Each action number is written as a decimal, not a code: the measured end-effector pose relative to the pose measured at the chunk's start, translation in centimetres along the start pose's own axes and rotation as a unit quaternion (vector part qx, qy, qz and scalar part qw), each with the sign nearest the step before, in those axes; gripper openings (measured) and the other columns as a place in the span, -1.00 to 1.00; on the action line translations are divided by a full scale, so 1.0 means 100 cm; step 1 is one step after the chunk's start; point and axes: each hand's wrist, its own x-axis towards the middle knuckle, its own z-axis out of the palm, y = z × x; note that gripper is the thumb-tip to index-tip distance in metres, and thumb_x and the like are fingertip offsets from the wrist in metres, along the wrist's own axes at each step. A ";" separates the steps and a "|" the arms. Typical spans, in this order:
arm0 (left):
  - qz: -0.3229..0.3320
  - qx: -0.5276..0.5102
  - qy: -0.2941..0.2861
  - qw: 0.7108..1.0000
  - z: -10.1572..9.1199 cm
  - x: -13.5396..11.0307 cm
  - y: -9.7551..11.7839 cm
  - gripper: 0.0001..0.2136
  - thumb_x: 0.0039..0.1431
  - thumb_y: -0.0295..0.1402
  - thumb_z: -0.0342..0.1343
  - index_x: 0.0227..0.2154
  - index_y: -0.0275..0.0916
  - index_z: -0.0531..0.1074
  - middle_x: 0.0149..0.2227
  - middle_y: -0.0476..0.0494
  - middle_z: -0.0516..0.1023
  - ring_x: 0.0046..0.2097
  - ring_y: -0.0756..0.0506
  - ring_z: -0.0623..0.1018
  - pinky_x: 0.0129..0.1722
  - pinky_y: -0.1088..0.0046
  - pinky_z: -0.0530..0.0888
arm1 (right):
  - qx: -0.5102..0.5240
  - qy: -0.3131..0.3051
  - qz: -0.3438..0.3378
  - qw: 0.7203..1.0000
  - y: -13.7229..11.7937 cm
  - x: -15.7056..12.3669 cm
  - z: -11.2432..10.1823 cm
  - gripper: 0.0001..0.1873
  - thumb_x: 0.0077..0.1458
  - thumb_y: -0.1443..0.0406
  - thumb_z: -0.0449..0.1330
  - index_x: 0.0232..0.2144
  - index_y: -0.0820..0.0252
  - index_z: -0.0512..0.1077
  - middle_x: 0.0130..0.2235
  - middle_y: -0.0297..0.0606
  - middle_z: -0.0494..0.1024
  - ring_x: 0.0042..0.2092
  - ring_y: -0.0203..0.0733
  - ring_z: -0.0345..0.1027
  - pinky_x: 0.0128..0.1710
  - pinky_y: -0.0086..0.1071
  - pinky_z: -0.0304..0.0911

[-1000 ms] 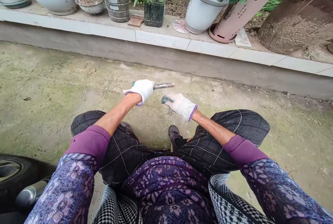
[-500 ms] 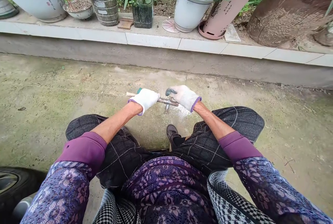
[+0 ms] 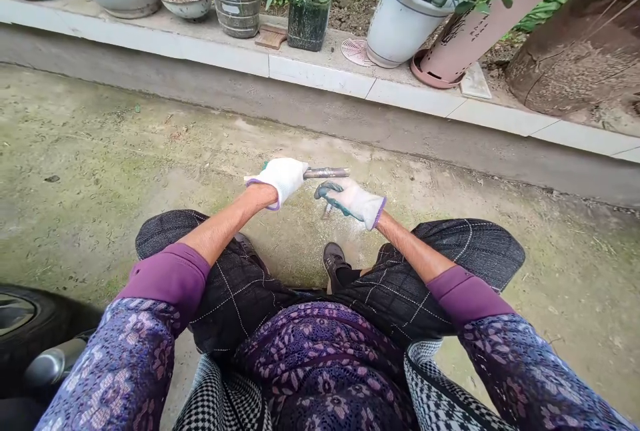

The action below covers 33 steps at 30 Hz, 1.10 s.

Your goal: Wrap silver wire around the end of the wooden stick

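Observation:
My left hand (image 3: 284, 179), in a white glove with a purple cuff, is closed round a rod-like tool (image 3: 327, 173). Its brownish shaft sticks out to the right, with a shiny band near the end; a pale end shows left of the glove. My right hand (image 3: 350, 201), in a white glove with a dark green-grey coating, hovers just below the shaft. Its fingers are loosely bent and apart, and no object shows in them. Under the right fingers a small greyish piece (image 3: 327, 211) is partly visible on the concrete, too blurred to name, with white powder around it.
A tiled ledge (image 3: 320, 79) runs across the back, bearing a white pot (image 3: 400, 31), a dark square pot (image 3: 309, 24), a pink tall pot (image 3: 457, 44) and a large brown jar (image 3: 560, 51). A tyre (image 3: 45, 314) stands at lower left. My shoe (image 3: 334, 261) is close below the hands.
The tool has risen slightly and its right end has swung upward, now nearly level. My right hand has dropped lower, from above the shaft to below it. The view has turned a little.

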 end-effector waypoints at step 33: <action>0.013 -0.001 0.018 1.000 0.006 0.006 0.002 -0.68 0.29 -0.39 -0.07 -0.03 -0.21 0.54 -0.25 -0.28 0.64 -0.20 -0.22 0.64 -0.20 0.30 0.48 | -0.159 0.049 -0.073 0.983 -0.006 0.002 -0.004 -0.73 0.17 0.34 0.09 -0.28 0.23 0.60 -0.24 -0.24 0.63 -0.23 -0.21 0.41 -0.16 -0.38 0.26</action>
